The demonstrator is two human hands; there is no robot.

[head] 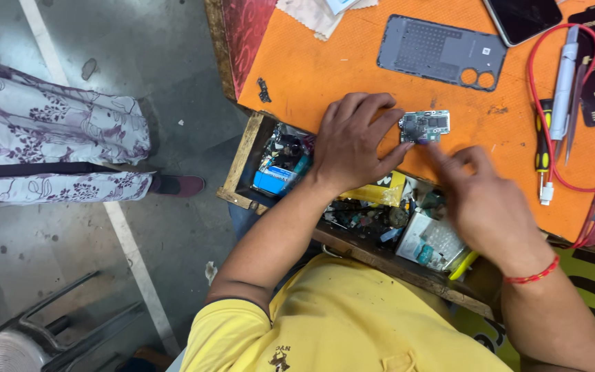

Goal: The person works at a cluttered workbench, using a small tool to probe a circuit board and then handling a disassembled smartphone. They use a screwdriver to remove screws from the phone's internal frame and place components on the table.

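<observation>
Pinning a small circuit board (pixel 424 127) flat on the orange bench (pixel 325 69), the left hand (pixel 352 141) rests open with fingertips on the board's edge. Right hand (pixel 480 200) is blurred, fingers loosely curled and reaching at the board, holding nothing I can make out. Grey back cover (pixel 441 52) is already off, lying apart; board's out of the phone, nothing reassembled yet.

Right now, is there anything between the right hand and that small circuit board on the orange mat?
Nothing visible. The right hand is just below and right of the circuit board, its fingertips blurred and close to the board's lower edge, with only bare orange mat between. The left hand already rests against the board's left side.
</observation>
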